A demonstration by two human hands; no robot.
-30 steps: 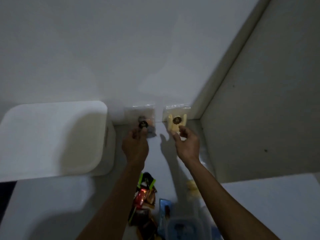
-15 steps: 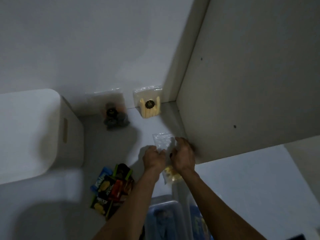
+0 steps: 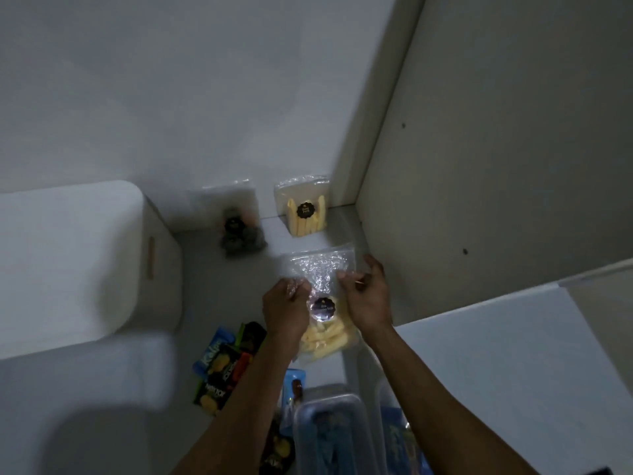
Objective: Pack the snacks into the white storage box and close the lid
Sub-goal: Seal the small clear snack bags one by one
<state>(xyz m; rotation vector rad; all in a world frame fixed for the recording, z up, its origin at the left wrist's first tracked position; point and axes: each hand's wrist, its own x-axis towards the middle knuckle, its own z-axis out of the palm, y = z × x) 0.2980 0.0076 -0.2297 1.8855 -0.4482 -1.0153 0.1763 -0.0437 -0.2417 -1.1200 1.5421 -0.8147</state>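
1. I have the clear bag of pale yellow sticks (image 3: 323,332) between both hands, low over the grey surface (image 3: 212,303) near the cupboard side panel (image 3: 479,166). My left hand (image 3: 284,308) pinches the crinkled top at its left edge, and my right hand (image 3: 368,301) has its fingers (image 3: 346,276) curled onto the right edge.
2. It should be light — thin, soft film that crumples and slips, with brittle sticks bunched at the bottom.
3. So I would hold it by the empty upper film or the sealed edge, not squeeze the sticks, and support it underneath if it swings.
4. The white storage box (image 3: 68,262) sits well apart to my left, its lid looking closed, so it needs opening before anything goes in.
5. Half a second ago my hands were only closing on this bag lower down; now it is lifted and spread so its round dark label (image 3: 322,307) shows.
6. A second ago my hands were at the two bags leaning on the back wall — the dark one (image 3: 238,231) and the yellow one (image 3: 306,214) stand there untouched.
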